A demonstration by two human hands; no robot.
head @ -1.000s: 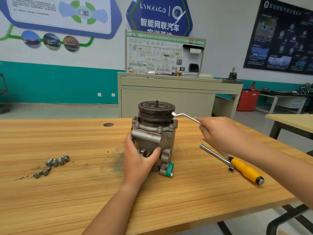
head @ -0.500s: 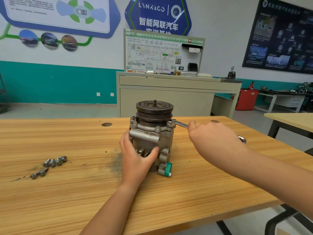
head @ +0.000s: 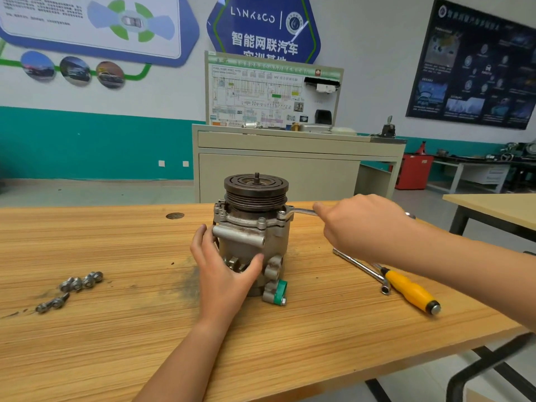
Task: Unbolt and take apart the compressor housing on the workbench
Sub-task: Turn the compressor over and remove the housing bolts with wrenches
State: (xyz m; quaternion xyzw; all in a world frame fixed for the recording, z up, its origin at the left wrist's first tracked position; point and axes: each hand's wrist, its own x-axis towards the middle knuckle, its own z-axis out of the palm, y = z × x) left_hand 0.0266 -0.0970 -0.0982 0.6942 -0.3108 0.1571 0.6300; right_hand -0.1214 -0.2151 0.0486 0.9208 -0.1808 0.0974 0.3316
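Observation:
A grey metal compressor (head: 251, 233) stands upright on the wooden workbench (head: 145, 329), with a dark grooved pulley (head: 256, 190) on top. My left hand (head: 224, 269) grips the front of its housing. My right hand (head: 361, 224) is closed on the handle of a silver wrench (head: 301, 211). The wrench's ring end sits over a bolt (head: 282, 213) at the right of the housing's upper flange. Other bolts stand along that flange.
Several removed bolts (head: 72, 287) lie on the bench at the left. A yellow-handled screwdriver (head: 412, 291) and a steel socket bar (head: 361, 268) lie to the right of the compressor. The bench's front edge runs close below. A beige cabinet stands behind.
The wrench came down from beside the pulley onto the right flange bolt, and my right hand swung its handle. My left hand kept its hold on the housing.

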